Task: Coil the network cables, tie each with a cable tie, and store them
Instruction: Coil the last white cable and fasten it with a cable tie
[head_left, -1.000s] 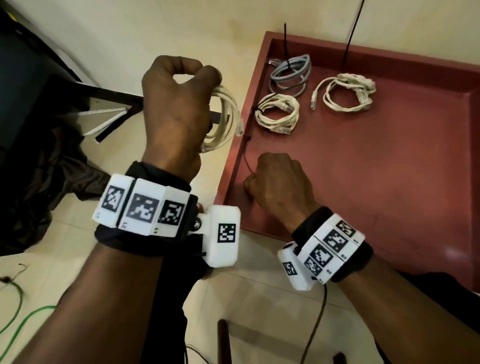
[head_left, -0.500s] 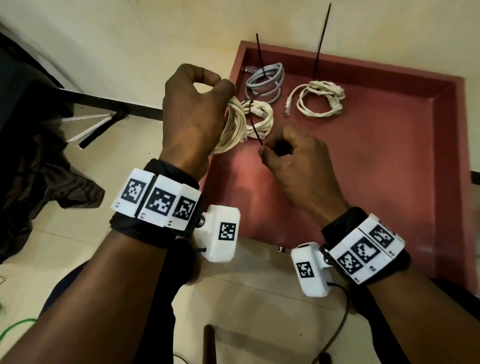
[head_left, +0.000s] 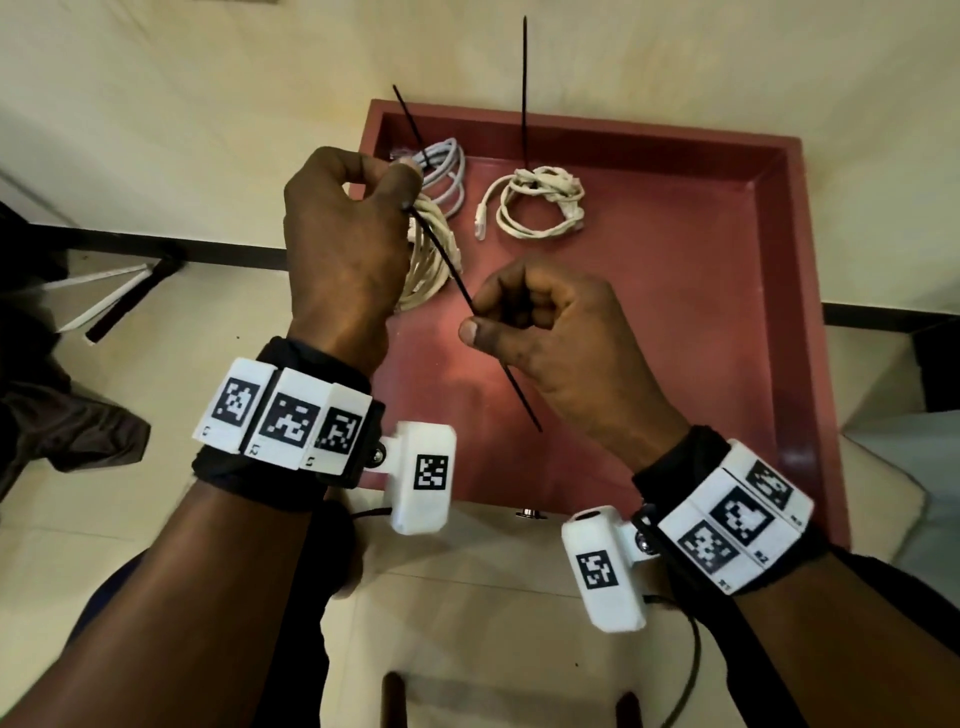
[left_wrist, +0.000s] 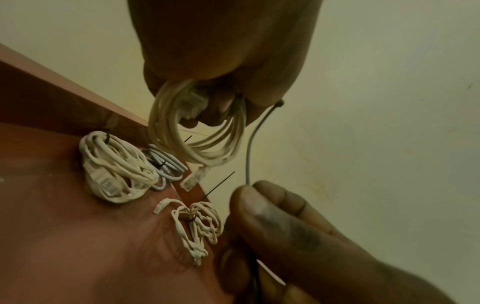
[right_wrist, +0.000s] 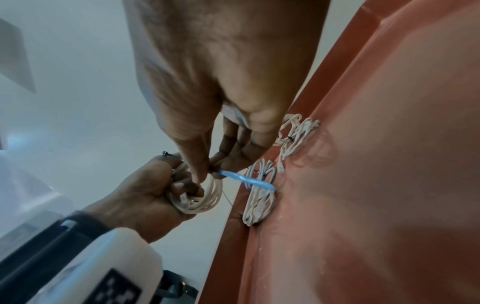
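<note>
Holding coil (head_left: 426, 254) in left hand (head_left: 343, 244), fingers curled round it | right hand (head_left: 550, 332) pinching tie (head_left: 457, 280) just beside coil | over tray (head_left: 727, 312)

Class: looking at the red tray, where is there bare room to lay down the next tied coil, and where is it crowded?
Bare: the red tray floor along its right wall and near edge. Crowded: the far-left corner, where the grey coil and two white coils lie.
</note>
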